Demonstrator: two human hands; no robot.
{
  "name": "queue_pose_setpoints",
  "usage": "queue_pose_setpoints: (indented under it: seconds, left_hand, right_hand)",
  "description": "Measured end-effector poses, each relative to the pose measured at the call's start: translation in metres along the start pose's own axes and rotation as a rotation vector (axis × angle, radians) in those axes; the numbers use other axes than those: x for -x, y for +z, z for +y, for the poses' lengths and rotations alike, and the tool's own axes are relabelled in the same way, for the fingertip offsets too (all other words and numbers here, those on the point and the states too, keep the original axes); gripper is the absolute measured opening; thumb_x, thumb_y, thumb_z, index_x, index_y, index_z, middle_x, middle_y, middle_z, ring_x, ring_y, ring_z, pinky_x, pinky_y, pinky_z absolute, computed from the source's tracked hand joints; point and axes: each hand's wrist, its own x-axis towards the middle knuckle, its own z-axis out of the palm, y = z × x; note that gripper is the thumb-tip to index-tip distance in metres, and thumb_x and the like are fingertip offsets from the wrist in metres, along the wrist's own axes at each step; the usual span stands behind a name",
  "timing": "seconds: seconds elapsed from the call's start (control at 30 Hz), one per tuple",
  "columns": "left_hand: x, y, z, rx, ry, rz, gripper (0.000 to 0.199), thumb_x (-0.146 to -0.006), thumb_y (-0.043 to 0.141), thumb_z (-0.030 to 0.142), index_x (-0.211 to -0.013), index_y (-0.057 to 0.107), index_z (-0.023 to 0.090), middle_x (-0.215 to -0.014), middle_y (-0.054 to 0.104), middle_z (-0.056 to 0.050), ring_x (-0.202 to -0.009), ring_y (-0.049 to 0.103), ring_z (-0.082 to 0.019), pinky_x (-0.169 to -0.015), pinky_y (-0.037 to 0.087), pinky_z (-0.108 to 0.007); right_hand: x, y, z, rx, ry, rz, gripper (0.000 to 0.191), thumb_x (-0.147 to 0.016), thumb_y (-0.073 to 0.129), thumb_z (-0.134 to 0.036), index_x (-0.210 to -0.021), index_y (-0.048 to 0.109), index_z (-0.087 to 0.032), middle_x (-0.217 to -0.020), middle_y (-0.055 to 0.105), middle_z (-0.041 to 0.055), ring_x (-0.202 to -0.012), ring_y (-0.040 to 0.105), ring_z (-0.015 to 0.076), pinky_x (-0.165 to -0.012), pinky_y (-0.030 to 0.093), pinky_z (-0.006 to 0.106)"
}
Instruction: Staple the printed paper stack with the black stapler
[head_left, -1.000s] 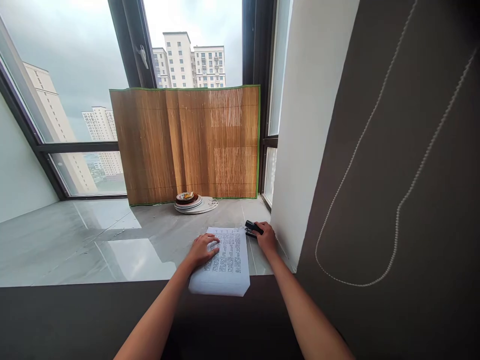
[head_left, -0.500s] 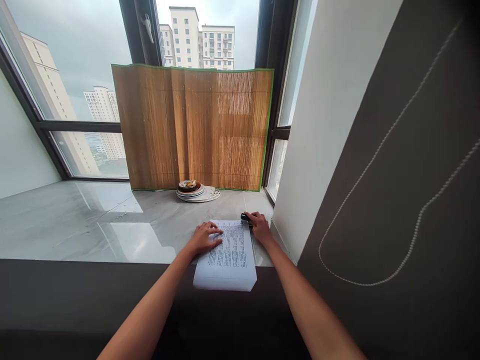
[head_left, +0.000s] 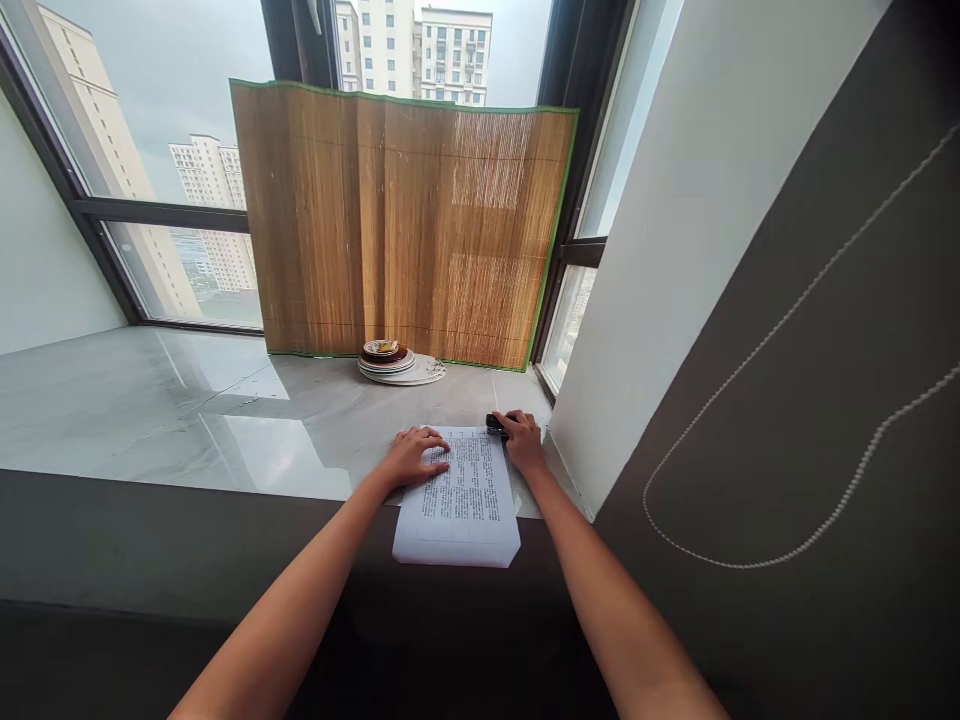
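Note:
Printed paper (head_left: 469, 490) lies on the marble sill, its near end hanging over the front edge. My left hand (head_left: 414, 456) rests on the paper's left side with fingers spread, holding it down. At the far right corner of the sheet, my right hand (head_left: 524, 440) is closed on a small black stapler (head_left: 496, 424). The stapler's front end meets the paper's corner; whether its jaws are pressed together cannot be made out. My fingers partly cover the stapler's body.
Behind the paper stands a stack of plates (head_left: 401, 370). A bamboo mat (head_left: 405, 230) with green edging leans against the window. To the right are a pale wall (head_left: 675, 220) and a hanging beaded cord (head_left: 750, 566). The marble sill (head_left: 150, 420) stretches left.
The camera view has tilted down and turned slightly left, so the scene sits differently in frame. Both hands stay at nearly the same places on the paper and stapler.

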Motion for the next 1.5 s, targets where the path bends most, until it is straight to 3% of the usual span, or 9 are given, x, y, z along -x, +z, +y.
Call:
queue_pose_setpoints:
  seconds: [1.13, 1.5]
  left_hand:
    - [0.000, 0.001, 0.001, -0.007, 0.000, -0.005, 0.031, -0.087, 0.076, 0.050, -0.112, 0.079, 0.033, -0.131, 0.068, -0.004, -0.127, 0.059, -0.031, -0.114, 0.037, -0.047]
    - [0.000, -0.002, 0.005, -0.006, -0.017, -0.017, 0.032, -0.087, 0.076, 0.051, -0.113, 0.079, 0.032, -0.132, 0.067, -0.005, -0.127, 0.058, -0.031, -0.117, 0.033, -0.050]
  right_hand:
    - [-0.002, 0.001, 0.004, -0.037, -0.010, 0.003, 0.062, -0.091, 0.045, -0.001, -0.133, 0.074, -0.035, -0.122, 0.069, 0.0068, -0.114, 0.054, 0.0276, -0.095, 0.044, 0.040]
    - [0.000, -0.004, -0.006, 0.051, 0.009, -0.022, 0.061, -0.093, 0.044, -0.001, -0.135, 0.073, -0.035, -0.124, 0.068, 0.0084, -0.115, 0.053, 0.0275, -0.094, 0.040, 0.040]
